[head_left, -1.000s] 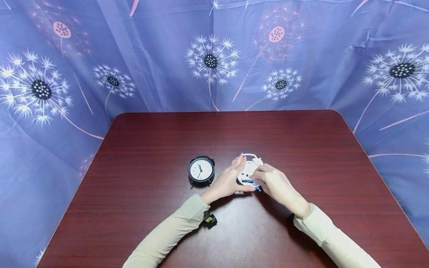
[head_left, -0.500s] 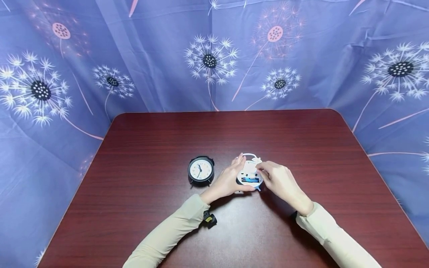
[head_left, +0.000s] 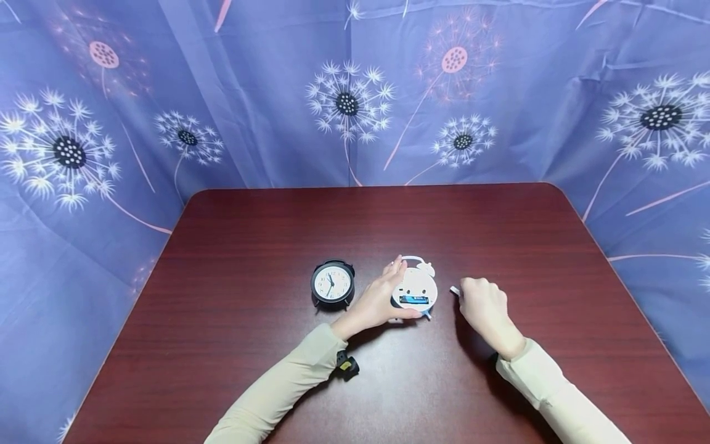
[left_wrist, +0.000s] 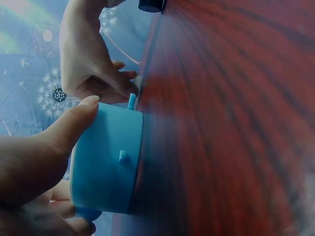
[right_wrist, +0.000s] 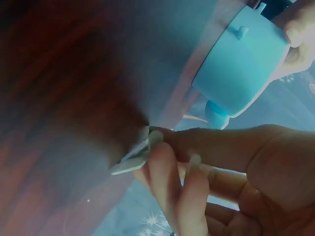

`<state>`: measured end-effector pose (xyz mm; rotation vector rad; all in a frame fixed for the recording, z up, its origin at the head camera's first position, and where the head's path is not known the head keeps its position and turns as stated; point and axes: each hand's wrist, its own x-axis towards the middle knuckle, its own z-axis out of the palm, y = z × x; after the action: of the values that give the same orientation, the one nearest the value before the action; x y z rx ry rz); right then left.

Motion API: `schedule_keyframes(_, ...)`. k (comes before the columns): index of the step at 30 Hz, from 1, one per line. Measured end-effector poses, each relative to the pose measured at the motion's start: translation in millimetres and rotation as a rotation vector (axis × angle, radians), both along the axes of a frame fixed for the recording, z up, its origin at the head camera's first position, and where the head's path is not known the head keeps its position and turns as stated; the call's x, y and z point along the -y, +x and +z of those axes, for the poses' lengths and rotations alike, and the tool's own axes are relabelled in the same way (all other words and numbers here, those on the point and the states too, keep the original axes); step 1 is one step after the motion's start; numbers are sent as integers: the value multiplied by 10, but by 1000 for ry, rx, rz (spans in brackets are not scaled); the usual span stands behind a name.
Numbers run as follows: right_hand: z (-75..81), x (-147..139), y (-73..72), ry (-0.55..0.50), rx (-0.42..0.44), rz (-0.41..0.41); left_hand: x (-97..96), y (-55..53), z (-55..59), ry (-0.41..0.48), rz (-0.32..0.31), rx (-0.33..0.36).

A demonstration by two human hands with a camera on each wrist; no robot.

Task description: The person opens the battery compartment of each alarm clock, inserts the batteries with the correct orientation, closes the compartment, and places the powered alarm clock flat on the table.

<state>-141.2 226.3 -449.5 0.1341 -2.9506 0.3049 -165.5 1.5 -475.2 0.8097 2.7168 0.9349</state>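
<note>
A light-blue alarm clock with a white back (head_left: 417, 279) lies face down on the table. Its battery compartment is uncovered, and a blue battery (head_left: 414, 300) sits inside. My left hand (head_left: 376, 299) grips the clock from its left, the thumb on the blue side (left_wrist: 106, 157) near the feet and the fingers toward the bell end. To the right of the clock, my right hand (head_left: 487, 310) pinches a small white battery cover (right_wrist: 130, 163) between thumb and fingers. In the right wrist view the cover is close over the tabletop.
A black alarm clock (head_left: 333, 282) lies face up just left of my left hand. The dark red wooden table (head_left: 266, 234) ends at a blue dandelion-print curtain (head_left: 266, 111). A black wrist camera (head_left: 347, 365) hangs under my left wrist.
My right hand has moved from over the clock's back rightward to the table, carrying the battery cover. The battery has come into full view. The left hand and black clock have stayed put.
</note>
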Motion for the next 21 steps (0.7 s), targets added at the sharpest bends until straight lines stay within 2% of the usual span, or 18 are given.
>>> schedule_keyframes(6, 7, 11, -13, 15, 66, 2, 4, -1, -3, -2, 1, -5)
schedule_keyframes(8, 27, 26, -6, -1, 55, -2, 3, 2, -5, -7, 1, -1)
schedule_keyframes(12, 65, 116, 10, -111, -92, 24, 2, 6, -13, -9, 4, 5)
schedule_keyframes(14, 88, 193, 13, -188, -170, 72, 3, 6, -16, 0, 5, 2)
schedule_keyframes(16, 105, 278, 12, -253, -198, 127, 5, 3, -16, 8, 3, -4)
schedule_keyframes(19, 106, 403, 22, -302, -152, 177, 6, -3, -17, 13, -3, -18)
schedule_keyframes(21, 86, 475, 34, -305, -100, 176, 7, -6, -16, 9, -9, -22)
